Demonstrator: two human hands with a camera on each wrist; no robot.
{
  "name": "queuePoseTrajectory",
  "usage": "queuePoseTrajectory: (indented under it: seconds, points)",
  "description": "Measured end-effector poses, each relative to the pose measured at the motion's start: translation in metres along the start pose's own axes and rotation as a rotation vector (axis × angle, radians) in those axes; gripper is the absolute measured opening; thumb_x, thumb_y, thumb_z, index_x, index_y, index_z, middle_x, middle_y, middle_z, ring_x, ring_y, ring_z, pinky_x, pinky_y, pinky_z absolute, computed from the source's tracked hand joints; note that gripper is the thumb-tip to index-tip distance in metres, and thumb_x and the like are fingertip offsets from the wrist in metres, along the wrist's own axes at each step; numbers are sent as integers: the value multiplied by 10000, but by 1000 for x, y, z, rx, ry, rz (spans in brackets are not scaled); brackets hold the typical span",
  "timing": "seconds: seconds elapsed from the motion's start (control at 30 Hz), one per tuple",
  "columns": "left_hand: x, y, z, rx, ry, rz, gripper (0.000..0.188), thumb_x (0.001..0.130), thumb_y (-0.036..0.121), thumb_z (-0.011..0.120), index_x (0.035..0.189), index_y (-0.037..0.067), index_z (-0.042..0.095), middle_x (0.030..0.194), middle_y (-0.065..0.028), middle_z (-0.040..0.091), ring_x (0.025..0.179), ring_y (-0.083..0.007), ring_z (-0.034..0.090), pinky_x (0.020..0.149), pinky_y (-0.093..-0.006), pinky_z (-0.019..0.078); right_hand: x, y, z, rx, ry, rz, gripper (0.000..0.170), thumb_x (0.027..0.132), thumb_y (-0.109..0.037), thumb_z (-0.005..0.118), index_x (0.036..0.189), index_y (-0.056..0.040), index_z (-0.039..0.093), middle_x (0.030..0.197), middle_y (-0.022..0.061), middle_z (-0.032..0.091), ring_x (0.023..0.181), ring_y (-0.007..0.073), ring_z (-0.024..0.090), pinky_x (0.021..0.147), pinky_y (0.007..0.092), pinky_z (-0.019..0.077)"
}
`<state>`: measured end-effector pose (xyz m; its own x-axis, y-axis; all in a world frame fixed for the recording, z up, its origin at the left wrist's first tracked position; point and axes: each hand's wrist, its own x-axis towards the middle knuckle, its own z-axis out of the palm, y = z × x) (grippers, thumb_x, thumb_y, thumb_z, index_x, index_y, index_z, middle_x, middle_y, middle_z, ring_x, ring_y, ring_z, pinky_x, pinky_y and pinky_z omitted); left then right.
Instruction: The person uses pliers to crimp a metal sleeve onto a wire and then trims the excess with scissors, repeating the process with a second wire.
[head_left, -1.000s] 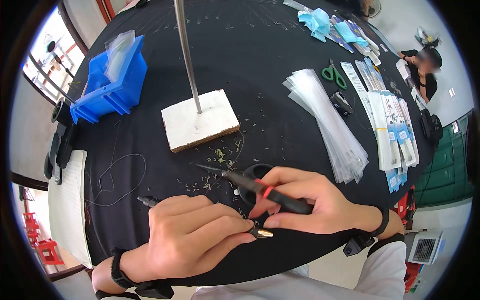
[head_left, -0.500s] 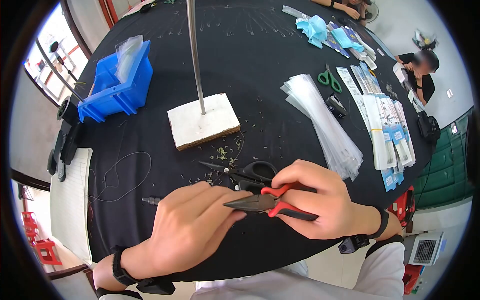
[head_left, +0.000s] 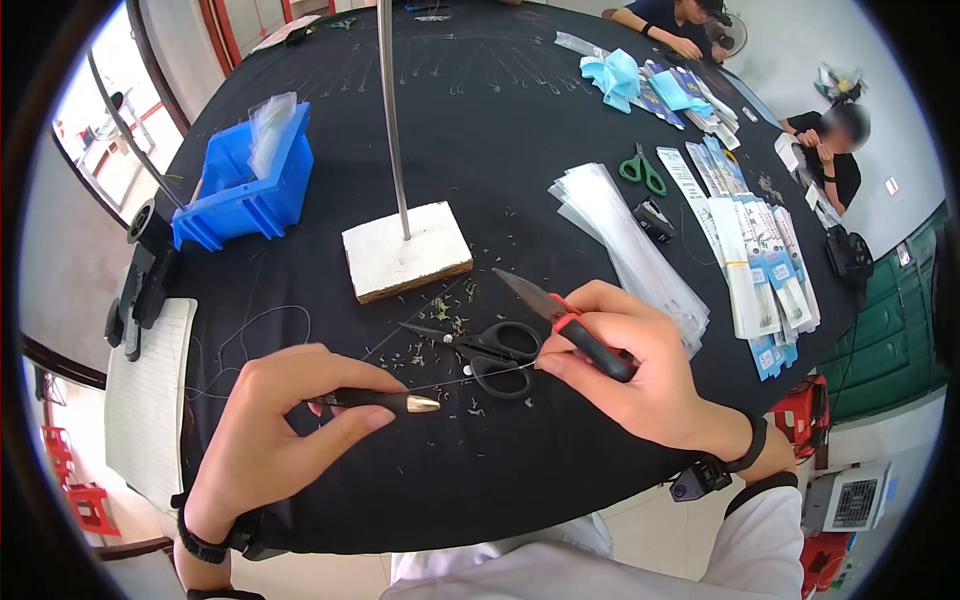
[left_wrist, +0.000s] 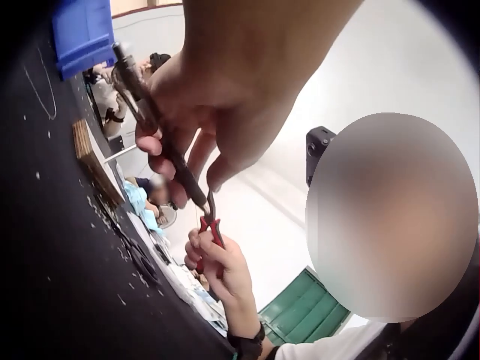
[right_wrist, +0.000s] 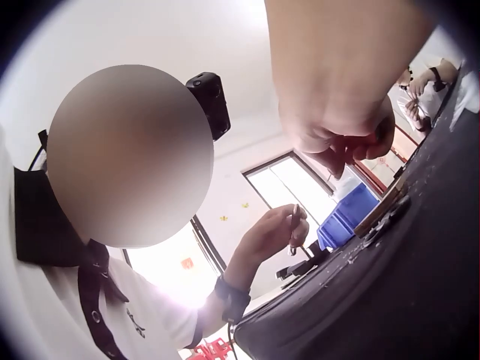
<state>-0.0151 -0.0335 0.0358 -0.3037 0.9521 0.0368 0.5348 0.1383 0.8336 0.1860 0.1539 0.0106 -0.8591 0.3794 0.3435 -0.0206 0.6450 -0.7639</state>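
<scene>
In the head view my left hand [head_left: 275, 430] holds a dark, pen-shaped tool [head_left: 365, 398] with a gold tip pointing right. The left wrist view shows the tool's long dark barrel and a clip. My right hand [head_left: 645, 375] keeps red-and-black pliers [head_left: 598, 348] in its palm, their dark nose pointing up and left. Its thumb and forefinger pinch one end of a thin line [head_left: 455, 383], which runs across toward the left hand. Beneath this line lie black scissors [head_left: 480, 349] on the black tabletop, among small green and pale clippings [head_left: 440, 312].
A white block [head_left: 375, 250] with an upright metal rod [head_left: 392, 130] stands behind the scissors. Left are a blue bin [head_left: 240, 205] and a lined paper sheet [head_left: 150, 400]. Right lie clear plastic sleeves [head_left: 635, 255], green-handled scissors [head_left: 643, 172] and packets [head_left: 775, 265]. Two people sit farther off.
The hands have drawn apart, left hand to the left with the dark tool, right hand slightly right. The pliers' nose swung from pointing left to up-left. The thin line now shows between the hands.
</scene>
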Motion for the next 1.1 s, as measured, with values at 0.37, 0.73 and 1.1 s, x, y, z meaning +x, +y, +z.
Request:
queuePoseTrajectory:
  seconds: [0.37, 0.73, 1.1]
  points:
    - [-9, -6, 8, 16, 171, -137, 218, 677, 82, 769, 887, 48, 720, 813, -13, 588, 763, -101, 474, 558, -216, 372, 2, -5, 10, 56, 36, 28, 65, 766, 18, 667, 815, 21, 623, 869, 84, 568, 729, 165, 576, 631, 255, 440]
    - [-25, -20, -15, 327, 206, 125, 197, 713, 154, 746, 894, 79, 723, 856, 0, 633, 814, -162, 492, 694, -271, 413, 5, 0, -14, 136, 201, 204, 56, 816, -35, 613, 795, 4, 579, 809, 43, 573, 772, 108, 534, 749, 245, 420]
    - [-118, -127, -137, 800, 628, -563, 264, 767, 184, 695, 912, -35, 678, 769, -137, 670, 703, -220, 632, 681, -312, 472, 7, 30, -17, 201, 181, 295, 82, 823, -71, 622, 809, 5, 598, 781, 23, 586, 707, 75, 510, 678, 215, 391]
